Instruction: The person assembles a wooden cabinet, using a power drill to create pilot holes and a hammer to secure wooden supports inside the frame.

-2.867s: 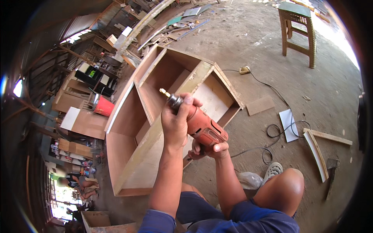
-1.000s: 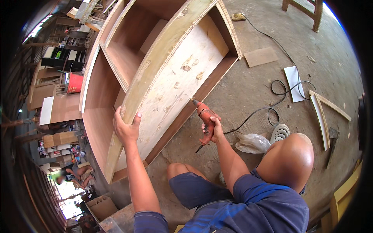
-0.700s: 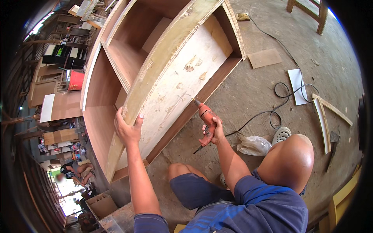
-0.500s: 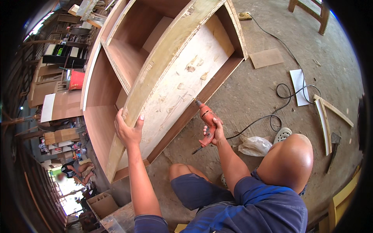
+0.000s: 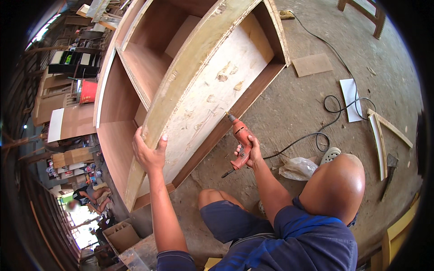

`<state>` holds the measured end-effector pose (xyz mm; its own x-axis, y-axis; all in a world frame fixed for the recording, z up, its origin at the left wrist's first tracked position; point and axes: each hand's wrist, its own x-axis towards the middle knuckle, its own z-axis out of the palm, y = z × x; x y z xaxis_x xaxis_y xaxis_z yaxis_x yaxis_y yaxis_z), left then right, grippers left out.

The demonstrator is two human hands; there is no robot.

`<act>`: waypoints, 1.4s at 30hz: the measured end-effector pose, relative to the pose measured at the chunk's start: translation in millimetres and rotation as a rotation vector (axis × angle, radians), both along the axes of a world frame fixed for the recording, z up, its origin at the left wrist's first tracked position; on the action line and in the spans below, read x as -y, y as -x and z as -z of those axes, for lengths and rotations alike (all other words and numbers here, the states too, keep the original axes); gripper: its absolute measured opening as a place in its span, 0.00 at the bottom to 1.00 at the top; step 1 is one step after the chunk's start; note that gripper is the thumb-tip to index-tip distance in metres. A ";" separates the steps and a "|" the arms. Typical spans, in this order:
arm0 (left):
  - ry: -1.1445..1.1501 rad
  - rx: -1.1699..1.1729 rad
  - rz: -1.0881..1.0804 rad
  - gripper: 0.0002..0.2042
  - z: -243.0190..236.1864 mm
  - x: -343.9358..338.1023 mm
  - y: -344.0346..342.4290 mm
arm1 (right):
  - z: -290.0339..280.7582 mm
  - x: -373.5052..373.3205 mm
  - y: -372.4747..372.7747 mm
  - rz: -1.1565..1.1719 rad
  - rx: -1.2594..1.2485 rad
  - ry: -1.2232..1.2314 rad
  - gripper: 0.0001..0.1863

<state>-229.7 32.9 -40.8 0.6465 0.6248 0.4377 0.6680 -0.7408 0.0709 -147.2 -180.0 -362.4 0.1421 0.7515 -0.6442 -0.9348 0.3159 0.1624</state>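
Note:
My left hand [image 5: 150, 151] grips the pale front board [image 5: 178, 81] of a tilted plywood cabinet [image 5: 112, 106], with the thumb on its inner side. My right hand [image 5: 252, 151] is closed round a red corded drill [image 5: 242, 134]. The drill's tip rests at or very near the seam between a whitish, marked panel [image 5: 205, 108] and a brown strip [image 5: 237, 101] along its lower edge; whether it touches is hard to tell. The black cord runs from the drill over the floor toward a socket block [image 5: 286, 14].
Offcuts [image 5: 312, 64], a white sheet [image 5: 348, 101], wooden strips [image 5: 379, 144], a hatchet [image 5: 389, 165] and a plastic bag [image 5: 298, 169] lie on the concrete at right, near my legs. A stool [image 5: 377, 20] stands beyond. A co-worker [image 5: 92, 198] sits at far left among stacked boards and a red bucket [image 5: 88, 90].
About three seconds ago both my hands held the drill; my left hand has since moved onto the cabinet's board, and the drill's tip has moved down to the panel's lower seam.

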 end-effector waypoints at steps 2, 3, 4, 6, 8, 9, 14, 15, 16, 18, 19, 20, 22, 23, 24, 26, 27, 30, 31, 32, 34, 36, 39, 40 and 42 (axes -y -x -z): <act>0.006 0.004 0.002 0.45 1.4 0.0 0.9 | -1.2 1.1 -0.9 0.002 0.026 0.006 0.34; 0.013 0.011 0.006 0.45 1.8 -0.2 1.2 | -1.8 1.0 -1.4 0.005 0.056 0.014 0.34; 0.017 0.010 0.008 0.45 2.3 0.3 0.5 | -0.8 1.1 -1.6 0.007 0.055 0.017 0.34; 0.029 0.023 -0.010 0.45 2.9 1.7 -0.9 | 1.1 0.7 -1.6 0.005 0.021 0.005 0.34; 0.027 0.032 0.006 0.45 3.4 -0.5 0.8 | 2.0 1.1 -2.5 0.001 0.019 0.001 0.34; 0.025 0.042 0.023 0.45 3.6 -1.3 1.6 | 2.3 1.4 -3.0 -0.001 0.019 -0.004 0.33; 0.038 0.033 0.011 0.45 2.7 0.6 0.5 | 1.3 3.8 -3.9 -0.006 0.030 0.002 0.32; 0.030 0.034 0.018 0.45 2.6 0.2 0.6 | 1.4 4.2 -3.6 -0.008 0.036 0.006 0.32; 0.030 0.035 0.019 0.45 2.5 0.4 0.0 | 1.6 4.5 -2.8 -0.008 0.037 0.006 0.32; 0.029 0.026 0.015 0.46 2.4 1.2 -1.5 | 2.0 5.3 -1.2 -0.003 0.017 0.003 0.33; 0.026 0.025 0.016 0.46 2.1 0.5 -0.6 | 2.3 5.3 -0.2 -0.002 0.017 0.000 0.33; 0.032 0.019 0.008 0.46 2.0 -0.4 0.3 | 2.8 5.9 0.2 -0.002 -0.005 -0.006 0.33; 0.039 0.011 0.002 0.46 2.1 -1.3 1.6 | 3.3 7.2 1.1 -0.002 -0.028 -0.011 0.34; 0.041 0.014 0.000 0.46 2.3 -1.4 2.3 | 3.4 8.0 1.7 -0.006 -0.007 -0.014 0.33; 0.044 0.017 -0.002 0.45 2.4 -1.6 3.0 | 3.4 8.7 2.6 -0.010 0.014 -0.017 0.33; 0.041 0.019 0.001 0.45 2.1 -0.8 1.8 | 4.2 9.8 2.4 -0.012 0.016 -0.026 0.33; 0.038 0.020 0.003 0.45 2.0 -0.4 1.2 | 4.6 10.5 2.6 -0.015 0.018 -0.035 0.33; 0.042 0.024 0.001 0.44 1.9 1.0 -1.0 | 3.9 13.0 -1.0 -0.012 0.040 -0.023 0.33; 0.039 0.024 0.001 0.44 1.4 0.6 -0.3 | 2.7 13.3 -0.8 -0.011 0.040 -0.026 0.33; 0.040 0.024 -0.006 0.43 1.4 0.5 0.1 | 1.6 14.2 -1.1 -0.012 0.045 -0.027 0.34; 0.038 0.026 -0.008 0.43 1.2 0.2 0.6 | 0.0 16.0 -1.8 -0.008 0.053 -0.030 0.35; 0.023 0.018 -0.011 0.43 0.2 -0.4 1.0 | -0.9 17.4 -2.6 -0.024 0.046 -0.048 0.36; 0.016 0.012 -0.024 0.43 0.7 0.4 -1.2 | -2.9 18.7 -3.2 -0.008 0.066 -0.049 0.34; 0.017 0.012 -0.023 0.43 0.6 1.0 -1.3 | -4.5 18.9 -2.7 -0.007 0.066 -0.048 0.34; 0.028 0.008 -0.033 0.43 0.3 2.2 -1.2 | -7.3 19.2 -2.2 -0.004 0.046 -0.033 0.34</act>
<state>-228.4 30.7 -41.1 0.6218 0.6583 0.4243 0.6917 -0.7157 0.0967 -145.0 -199.2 -355.1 0.1678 0.7731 -0.6116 -0.9427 0.3074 0.1299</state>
